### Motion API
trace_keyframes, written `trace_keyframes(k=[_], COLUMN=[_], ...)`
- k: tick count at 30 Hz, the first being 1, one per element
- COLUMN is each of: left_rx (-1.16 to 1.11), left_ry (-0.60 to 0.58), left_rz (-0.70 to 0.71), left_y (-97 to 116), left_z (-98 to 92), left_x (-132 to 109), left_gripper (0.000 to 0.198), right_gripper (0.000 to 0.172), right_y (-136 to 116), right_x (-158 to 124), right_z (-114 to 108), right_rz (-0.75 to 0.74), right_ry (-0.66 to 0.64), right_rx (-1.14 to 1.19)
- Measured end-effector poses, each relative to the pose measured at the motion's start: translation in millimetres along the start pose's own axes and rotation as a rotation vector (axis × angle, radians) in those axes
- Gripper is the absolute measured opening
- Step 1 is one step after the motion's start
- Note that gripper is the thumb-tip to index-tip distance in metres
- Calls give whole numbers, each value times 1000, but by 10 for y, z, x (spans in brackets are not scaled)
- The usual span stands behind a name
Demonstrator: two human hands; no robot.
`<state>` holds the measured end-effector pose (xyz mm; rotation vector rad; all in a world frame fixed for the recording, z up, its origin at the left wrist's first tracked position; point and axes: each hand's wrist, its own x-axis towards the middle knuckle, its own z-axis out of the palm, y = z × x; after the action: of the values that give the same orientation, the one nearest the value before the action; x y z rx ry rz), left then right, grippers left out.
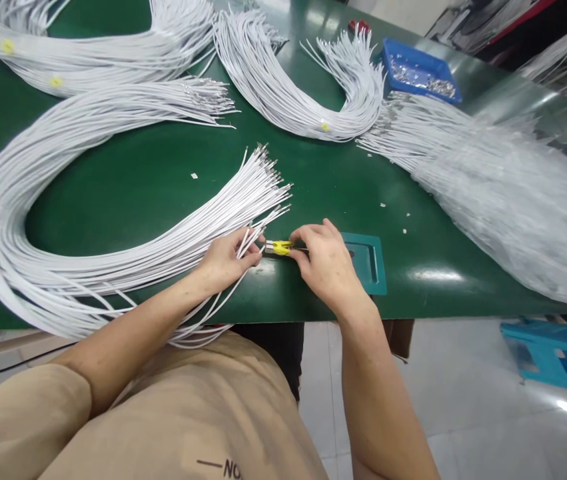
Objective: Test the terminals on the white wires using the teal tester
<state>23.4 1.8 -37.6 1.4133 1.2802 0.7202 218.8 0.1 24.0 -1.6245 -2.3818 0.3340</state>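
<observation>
My left hand [228, 257] is closed around a few white wires [220, 300] near their ends, beside the large curved bundle of white wires [88, 257]. My right hand [328, 263] pinches a small tool with yellow parts and a metal nose, which looks like pliers [279, 248]. Its nose points left and reaches the wire ends at my left fingertips; whether it grips one is too small to tell. Under my right hand lies a shallow teal tray [378, 267], partly hidden by the hand.
More white wire bundles [293, 100] lie at the back of the green table [313, 180]. A blue bin [420, 70] holds small metal pieces. Plastic-wrapped wires [513, 193] cover the right side. A blue stool [558, 357] stands on the floor at right.
</observation>
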Motion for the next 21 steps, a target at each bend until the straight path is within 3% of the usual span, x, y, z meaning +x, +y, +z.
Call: trace_keyframes(k=[4,7,12,15,21], left_rx=[-60,-122,-166,-172,-293], left_ry=[-26,-34,-20,-35,-92], left_rz=[-15,-8,-8,8,-88], left_y=[2,24,120,187,302], left_z=[-24,-66,-175,-217,-241], left_x=[-2,-14,-99,-185,-352], left_gripper=[26,29,45,42,31], right_gripper=[14,17,20,17,16], right_y=[-148,-376,-840,-1032,-1201], right_x=[-75,-173,-358,-424,-576], right_z=[-42,27,298,418,538], right_rz=[60,72,-172,-284,-251], right_ry=[163,193,60,0,-20], right_rx=[53,81,64,-16,-102])
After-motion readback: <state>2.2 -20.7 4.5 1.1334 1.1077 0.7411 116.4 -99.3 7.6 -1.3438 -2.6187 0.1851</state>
